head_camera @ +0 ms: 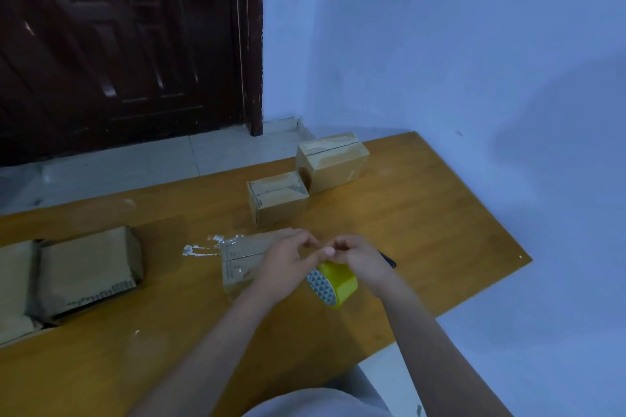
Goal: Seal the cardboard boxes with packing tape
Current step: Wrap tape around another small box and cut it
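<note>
Yellow tape roll (pixel 337 284) at counter (pixel 423 230) centre, under both hands. Left hand (pixel 288 261) and right hand (pixel 360 259) fingers curled, pinching tape end. Box (pixel 237 264) at 9 o'clock of roll, touching left hand. Two taped boxes (pixel 277 196) at 12 o'clock.

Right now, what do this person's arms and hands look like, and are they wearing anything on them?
Both forearms are bare as far as the view shows: no sleeves, gloves, watch or bracelet. The left hand and right hand show no rings that I can make out. Pale grey clothing shows at the bottom edge.
</note>
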Available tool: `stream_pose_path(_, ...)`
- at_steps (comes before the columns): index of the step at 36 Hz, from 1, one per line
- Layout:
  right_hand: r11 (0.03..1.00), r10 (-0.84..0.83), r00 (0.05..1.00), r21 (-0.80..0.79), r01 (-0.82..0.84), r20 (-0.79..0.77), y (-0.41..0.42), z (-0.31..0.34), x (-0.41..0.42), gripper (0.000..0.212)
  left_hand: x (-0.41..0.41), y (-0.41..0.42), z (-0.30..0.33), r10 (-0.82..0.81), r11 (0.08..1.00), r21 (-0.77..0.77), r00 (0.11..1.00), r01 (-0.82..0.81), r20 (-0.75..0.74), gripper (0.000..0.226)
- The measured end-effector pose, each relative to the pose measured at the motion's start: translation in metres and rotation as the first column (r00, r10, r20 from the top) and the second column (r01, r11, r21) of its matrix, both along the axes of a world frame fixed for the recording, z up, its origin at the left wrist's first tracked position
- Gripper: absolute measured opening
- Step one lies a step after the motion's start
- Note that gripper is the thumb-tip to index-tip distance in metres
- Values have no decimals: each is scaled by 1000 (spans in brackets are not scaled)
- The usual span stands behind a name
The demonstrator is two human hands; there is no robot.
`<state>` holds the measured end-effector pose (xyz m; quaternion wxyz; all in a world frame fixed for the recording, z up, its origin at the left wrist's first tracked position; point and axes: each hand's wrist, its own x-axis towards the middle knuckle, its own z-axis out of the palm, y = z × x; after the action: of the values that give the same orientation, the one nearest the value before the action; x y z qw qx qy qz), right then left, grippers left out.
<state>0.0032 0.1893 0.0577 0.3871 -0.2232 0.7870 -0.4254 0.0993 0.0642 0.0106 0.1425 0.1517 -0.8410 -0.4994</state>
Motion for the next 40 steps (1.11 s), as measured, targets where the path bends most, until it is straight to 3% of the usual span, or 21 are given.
stream_pose_path(2, 1000, -20, 1000, -13, 20, -8, 0, 0, -1, 13, -4, 2, 1, 25, 999, -29, 998, -24, 51, 21)
stream_pose_path(7, 997, -70, 995, -40, 68, -65, 1, -2, 0, 13, -5, 1, 3, 57, 995, -89, 997, -51, 60, 24)
stream_pose_path(12, 998, 64, 984, 32, -60, -166, 1, 3, 14, 59, -13, -8, 14, 140, 989, -58, 988, -136, 70, 20)
stream_pose_path(15, 999, 10, 976, 53, 2, -216, 5, 5, 23, 75, -20, -13, 22, 171, 974, 127, 979, -185, 113, 24)
stream_pose_path(17, 990, -132, 981, -62, 124, -144, 10, 9, 27, 70, -25, -18, 23, 208, 915, 324, 969, -241, 133, 27)
stream_pose_path(18, 983, -146, 981, -127, 130, -124, 12, 10, 27, 54, -27, -22, 24, 213, 889, 380, 966, -255, 149, 28)
stream_pose_path(20, 980, -68, 983, -198, 33, -173, 15, 12, 25, 22, -31, -28, 25, 201, 865, 427, 962, -264, 186, 27)
stream_pose_path(21, 976, -15, 986, -215, -22, -167, 16, 12, 25, 21, -32, -31, 26, 191, 863, 433, 961, -261, 198, 27)
stream_pose_path(24, 958, 78, 995, -271, -94, -68, 13, 11, 26, 18, -40, -40, 28, 148, 901, 374, 966, -219, 210, 30)
stream_pose_path(27, 957, 14, 1000, -288, -15, -4, 6, 4, 26, 28, -50, -54, 24, 138, 956, 222, 962, -192, 235, 31)
stream_pose_path(30, 991, -45, 999, -123, 44, -5, 3, -8, 27, 44, -58, -71, 25, 187, 962, 149, 952, -227, 245, 26)
stream_pose_path(33, 994, -59, 995, 83, 65, -79, 8, -24, 33, 46, -62, -76, 29, 178, 983, -6, 942, -184, 283, 26)
stream_pose_path(40, 985, -78, 995, 147, 86, -56, 6, -53, 42, 37, -52, -74, -15, 146, 989, -48, 923, -138, 356, 25)
